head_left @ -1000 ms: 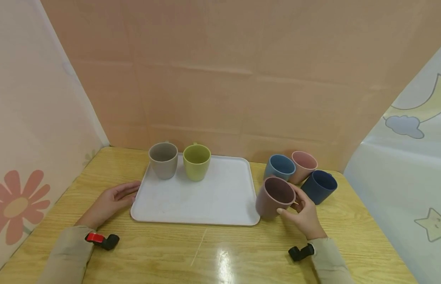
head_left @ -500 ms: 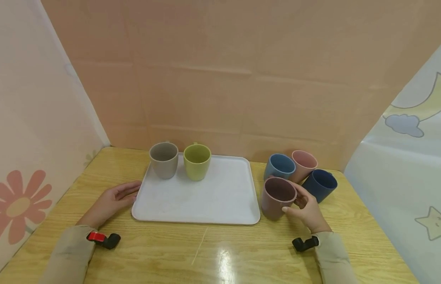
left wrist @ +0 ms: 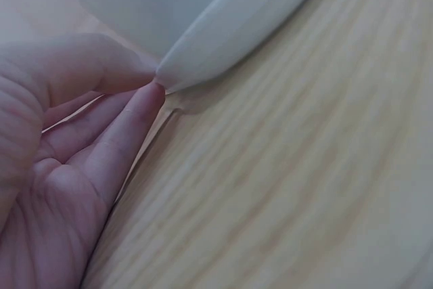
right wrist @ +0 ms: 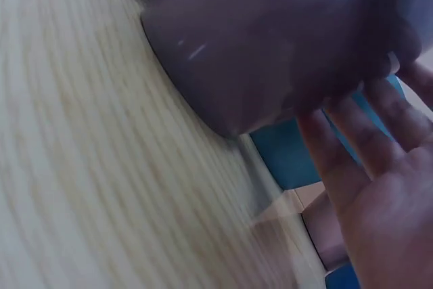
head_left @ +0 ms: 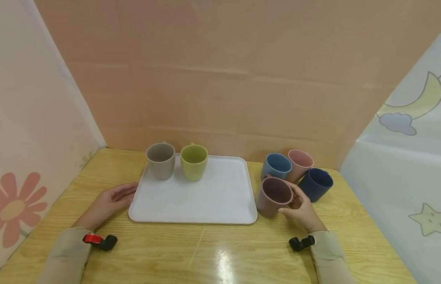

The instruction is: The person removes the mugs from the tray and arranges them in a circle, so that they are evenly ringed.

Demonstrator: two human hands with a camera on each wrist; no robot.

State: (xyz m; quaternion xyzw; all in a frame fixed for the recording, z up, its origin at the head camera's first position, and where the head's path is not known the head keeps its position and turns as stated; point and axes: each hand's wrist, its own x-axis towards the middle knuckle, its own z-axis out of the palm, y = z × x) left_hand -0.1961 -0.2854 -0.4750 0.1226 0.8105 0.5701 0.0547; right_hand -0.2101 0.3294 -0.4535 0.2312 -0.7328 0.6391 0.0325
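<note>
In the head view, a white tray (head_left: 213, 201) lies on the wooden table, with a grey mug (head_left: 161, 163) and a yellow-green mug (head_left: 194, 165) standing at its back left. My left hand (head_left: 108, 203) rests at the tray's left edge, its fingers nearly straight. In the left wrist view, my thumb and fingertips touch the corner of the tray (left wrist: 230, 38). Beside the tray's right edge, my right hand (head_left: 301, 209) holds a mauve mug (head_left: 268, 203) between thumb and fingers. Its handle points away to the back. In the right wrist view, several fingers (right wrist: 365, 137) lie against its side.
Behind and right of the mauve mug are a blue mug (head_left: 276, 167), a pink mug (head_left: 299, 167) and a navy mug (head_left: 315, 186), close together. An orange-tan backdrop (head_left: 206, 98) rises at the table's back, with printed panels on either side.
The mauve mug and my right hand have shifted a little right, then slightly back left, close by the tray's right edge. My left hand and the other mugs keep their places.
</note>
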